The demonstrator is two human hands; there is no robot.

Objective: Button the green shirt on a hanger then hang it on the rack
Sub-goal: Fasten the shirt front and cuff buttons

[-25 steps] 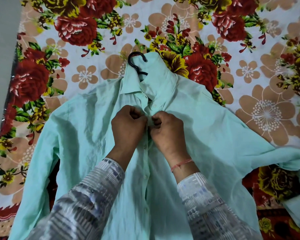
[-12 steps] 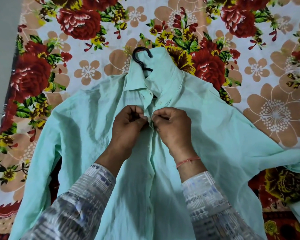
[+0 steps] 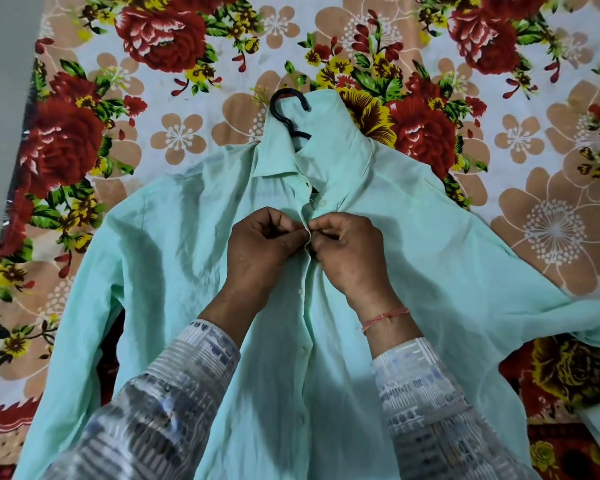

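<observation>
A pale green shirt (image 3: 174,258) lies flat, front up, on a floral bedsheet, with its collar at the far end. A black hanger's hook (image 3: 285,109) sticks out of the collar; the rest of the hanger is hidden inside the shirt. My left hand (image 3: 260,245) pinches the left edge of the shirt's front opening just below the collar. My right hand (image 3: 350,251) pinches the right edge at the same spot, thumbs meeting at the placket. Small white buttons run down the placket below my hands. No rack is in view.
The floral bedsheet (image 3: 174,136) with red roses covers the whole surface. A grey floor strip (image 3: 0,98) runs along the left edge. The shirt's right sleeve (image 3: 568,317) trails off toward the right edge of the view.
Both hands have stayed together at the upper placket, fingers shifting slightly on the fabric. The view has tilted a little, so the shirt sits slightly lower and to the right.
</observation>
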